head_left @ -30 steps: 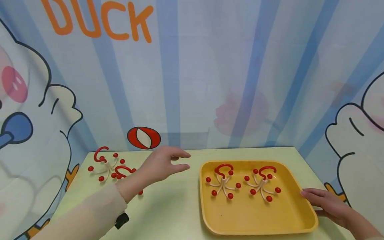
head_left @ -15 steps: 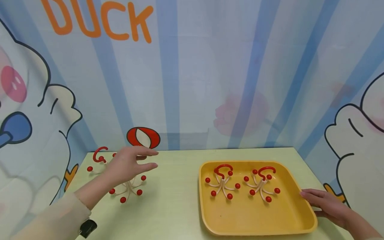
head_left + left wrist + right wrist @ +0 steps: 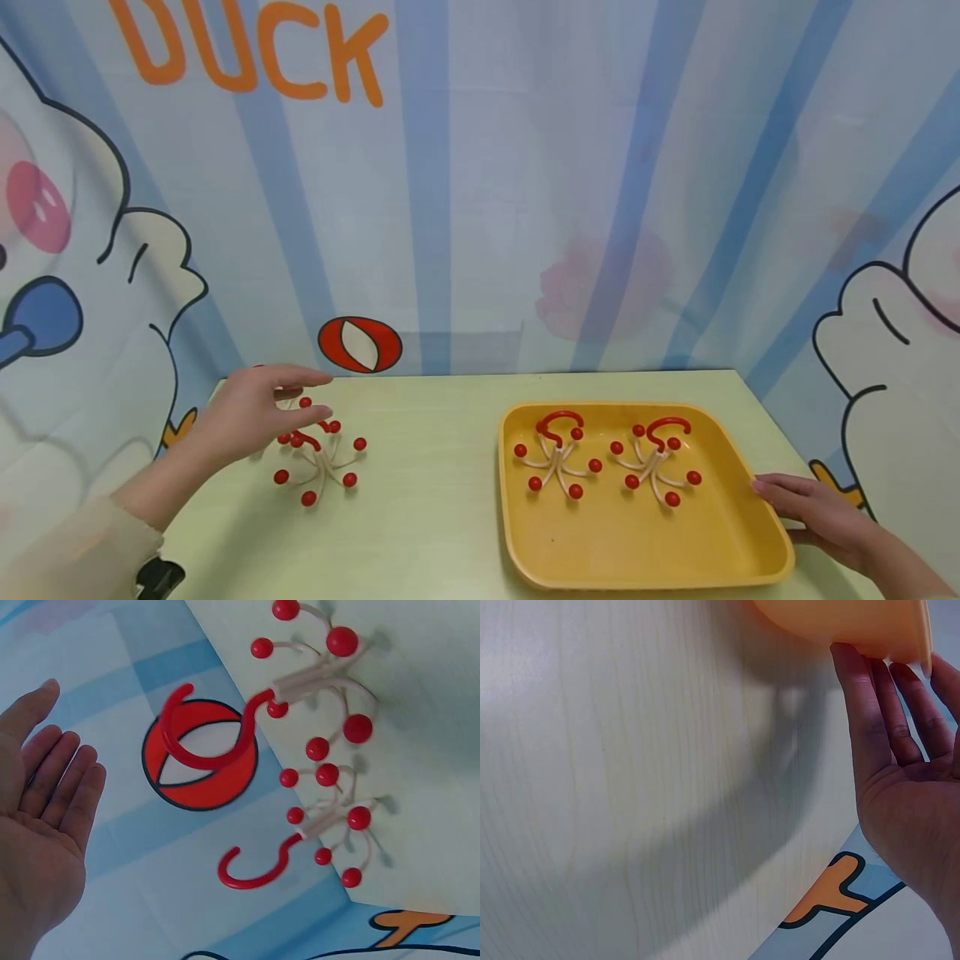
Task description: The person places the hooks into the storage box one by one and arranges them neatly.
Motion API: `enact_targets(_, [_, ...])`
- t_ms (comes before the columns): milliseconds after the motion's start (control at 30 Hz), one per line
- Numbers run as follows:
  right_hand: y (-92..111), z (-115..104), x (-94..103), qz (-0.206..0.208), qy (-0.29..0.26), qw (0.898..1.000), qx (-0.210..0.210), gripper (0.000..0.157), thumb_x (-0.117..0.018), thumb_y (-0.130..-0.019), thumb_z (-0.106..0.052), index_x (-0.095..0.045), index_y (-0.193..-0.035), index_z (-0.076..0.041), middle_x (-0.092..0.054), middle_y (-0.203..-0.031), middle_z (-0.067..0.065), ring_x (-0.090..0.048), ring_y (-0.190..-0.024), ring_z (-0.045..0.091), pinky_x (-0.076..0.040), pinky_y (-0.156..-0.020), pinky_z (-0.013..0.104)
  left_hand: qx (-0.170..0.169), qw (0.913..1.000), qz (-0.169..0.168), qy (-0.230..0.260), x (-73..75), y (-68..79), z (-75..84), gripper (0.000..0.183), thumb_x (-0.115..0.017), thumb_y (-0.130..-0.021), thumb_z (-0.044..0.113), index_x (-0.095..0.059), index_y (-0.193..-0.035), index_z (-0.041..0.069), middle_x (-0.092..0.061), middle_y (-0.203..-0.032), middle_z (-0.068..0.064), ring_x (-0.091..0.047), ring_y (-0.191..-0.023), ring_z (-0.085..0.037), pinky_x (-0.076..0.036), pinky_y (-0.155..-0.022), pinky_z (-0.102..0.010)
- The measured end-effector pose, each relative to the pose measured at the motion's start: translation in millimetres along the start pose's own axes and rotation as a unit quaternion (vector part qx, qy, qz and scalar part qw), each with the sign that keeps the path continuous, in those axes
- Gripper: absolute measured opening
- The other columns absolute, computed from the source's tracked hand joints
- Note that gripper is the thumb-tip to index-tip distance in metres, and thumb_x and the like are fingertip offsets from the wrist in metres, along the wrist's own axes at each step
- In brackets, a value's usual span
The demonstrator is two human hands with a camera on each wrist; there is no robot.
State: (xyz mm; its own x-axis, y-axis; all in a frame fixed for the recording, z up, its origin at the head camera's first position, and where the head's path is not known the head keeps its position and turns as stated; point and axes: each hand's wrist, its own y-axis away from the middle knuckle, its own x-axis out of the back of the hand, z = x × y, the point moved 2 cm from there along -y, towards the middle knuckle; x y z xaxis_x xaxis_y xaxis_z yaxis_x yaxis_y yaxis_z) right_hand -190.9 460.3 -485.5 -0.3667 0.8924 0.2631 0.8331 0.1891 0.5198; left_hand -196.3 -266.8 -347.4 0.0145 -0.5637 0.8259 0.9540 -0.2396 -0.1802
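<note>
Over the table's left part, my left hand hovers with fingers extended and thumb apart, holding nothing. Right by it stands a spidery piece with a red hook on top and cream, ball-tipped arms. A second such piece, mostly hidden behind that hand in the head view, shows in the left wrist view as a smaller hooked piece. At far right, my right hand grips the rim of a yellow tray, thumb above and fingers against the outer wall. Two more hooked pieces stand inside the tray.
The pale green table ends at a printed blue-and-white curtain behind and at both sides. The tray takes up the table's right half.
My left hand has moved leftward from the table's middle, uncovering the nearer hooked piece and covering the one farther back. The right hand stays at the tray.
</note>
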Motion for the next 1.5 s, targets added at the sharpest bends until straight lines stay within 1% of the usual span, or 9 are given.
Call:
enact_targets(233, [0.8, 1.1, 0.6, 0.003, -0.006, 1.0, -0.001, 0.065, -0.05, -0.115, -0.038, -0.044, -0.15, 0.016, -0.072, -0.13, 0.008, -0.072, -0.111, 0.021, -0.061, -0.096, 0.052, 0.022, 0.9997, -0.002, 0.006, 1.7, 5.4, -21.8, 0.051, -0.085, -0.093, 0.034, -0.074, -0.136, 0.009, -0.071, -0.134, -0.016, -0.068, -0.123, -0.047, -0.062, -0.092, -0.054])
enact_targets(433, [1.4, 0.5, 1.0, -0.003, -0.01, 1.0, 0.003, 0.064, -0.049, -0.115, -0.038, -0.046, -0.15, 0.016, -0.072, -0.13, 0.007, -0.072, -0.111, 0.021, -0.061, -0.096, 0.051, 0.02, 0.9998, 0.002, -0.009, -0.1, 8.5, -36.6, 0.054, -0.087, -0.091, 0.036, -0.074, -0.136, 0.008, -0.071, -0.128, -0.015, -0.07, -0.118, -0.048, -0.063, -0.088, -0.054])
enact_targets(600, [1.5, 1.1, 1.4, -0.006, -0.012, 1.0, 0.004, 0.063, -0.049, -0.116, -0.038, -0.046, -0.15, 0.016, -0.072, -0.13, 0.007, -0.072, -0.112, 0.021, -0.061, -0.097, 0.052, 0.023, 0.9996, -0.005, -0.017, -3.2, 10.2, -46.0, 0.056, -0.088, -0.091, 0.038, -0.074, -0.136, 0.009, -0.069, -0.134, -0.018, -0.069, -0.12, -0.047, -0.063, -0.089, -0.056])
enact_targets(733, [1.4, 1.5, 0.9, -0.002, -0.013, 1.0, 0.003, 0.063, -0.05, -0.115, -0.038, -0.046, -0.149, 0.016, -0.072, -0.13, 0.006, -0.072, -0.111, 0.021, -0.061, -0.096, 0.052, 0.025, 0.9995, -0.008, -0.017, -7.5, 12.3, -53.3, 0.057, -0.088, -0.09, 0.042, -0.074, -0.136, 0.01, -0.066, -0.14, -0.023, -0.068, -0.122, -0.048, -0.061, -0.09, -0.059])
enact_targets(900, [1.6, 1.2, 0.0, -0.002, -0.011, 1.0, 0.003, 0.066, -0.05, -0.115, -0.038, -0.043, -0.15, 0.017, -0.072, -0.131, 0.009, -0.072, -0.112, 0.022, -0.061, -0.096, 0.052, 0.031, 0.9994, -0.007, -0.011, -15.0, 14.1, -61.2, 0.053, -0.086, -0.091, 0.044, -0.076, -0.133, 0.013, -0.066, -0.143, -0.022, -0.068, -0.122, -0.048, -0.061, -0.092, -0.059])
enact_targets(1100, [1.2, 0.9, -0.7, 0.006, -0.005, 1.0, -0.001, 0.068, -0.051, -0.115, -0.038, -0.041, -0.151, 0.018, -0.071, -0.132, 0.011, -0.072, -0.113, 0.023, -0.061, -0.096, 0.053, 0.044, 0.999, 0.001, 0.0, -23.5, 13.4, -69.3, 0.046, -0.087, -0.091, 0.036, -0.077, -0.13, 0.011, -0.069, -0.137, -0.02, -0.069, -0.12, -0.047, -0.062, -0.091, -0.056])
enact_targets(1300, [0.5, 0.3, -1.0, 0.011, 0.002, 1.0, -0.001, 0.068, -0.05, -0.115, -0.039, -0.041, -0.152, 0.017, -0.07, -0.133, 0.012, -0.071, -0.114, 0.024, -0.061, -0.097, 0.052, 0.054, 0.9984, 0.014, 0.0, -28.4, 12.3, -73.8, 0.043, -0.087, -0.091, 0.034, -0.079, -0.126, 0.009, -0.073, -0.13, -0.018, -0.071, -0.115, -0.045, -0.063, -0.09, -0.054])
enact_targets(1400, [1.0, 0.2, -0.6, 0.007, 0.002, 1.0, 0.003, 0.068, -0.05, -0.115, -0.039, -0.04, -0.152, 0.017, -0.07, -0.134, 0.012, -0.071, -0.114, 0.023, -0.061, -0.097, 0.053, 0.058, 0.998, 0.023, -0.002, -31.2, 11.8, -75.8, 0.039, -0.088, -0.091, 0.032, -0.08, -0.121, 0.009, -0.075, -0.123, -0.016, -0.073, -0.111, -0.043, -0.064, -0.088, -0.053])
enact_targets(1500, [1.2, 0.4, -0.3, 0.007, 0.003, 1.0, 0.005, 0.068, -0.05, -0.115, -0.039, -0.04, -0.152, 0.017, -0.07, -0.135, 0.013, -0.071, -0.114, 0.024, -0.061, -0.097, 0.053, 0.051, 0.9981, 0.034, -0.004, -33.4, 10.5, -76.4, 0.032, -0.089, -0.09, 0.027, -0.082, -0.116, 0.009, -0.077, -0.115, -0.013, -0.074, -0.105, -0.039, -0.065, -0.085, -0.05])
